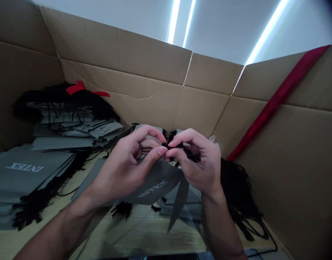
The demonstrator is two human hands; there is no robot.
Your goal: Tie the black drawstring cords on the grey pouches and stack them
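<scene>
My left hand [128, 164] and my right hand [202, 162] meet at the middle of the view, fingertips pinched together on a black cord [174, 143]. The cord runs to a grey paper bag [157, 182] with white lettering, which hangs folded below both hands. My left thumb and forefinger press the bag's upper edge. My right hand also holds a small bunch of black cord against its palm.
Tall cardboard walls [144, 83] enclose the worktop. At the left lie stacks of grey bags [25, 169], with a further pile [74, 122] under black cords and a red ribbon [82, 88]. A heap of black cords [239, 195] lies at the right, below a red strip [276, 97].
</scene>
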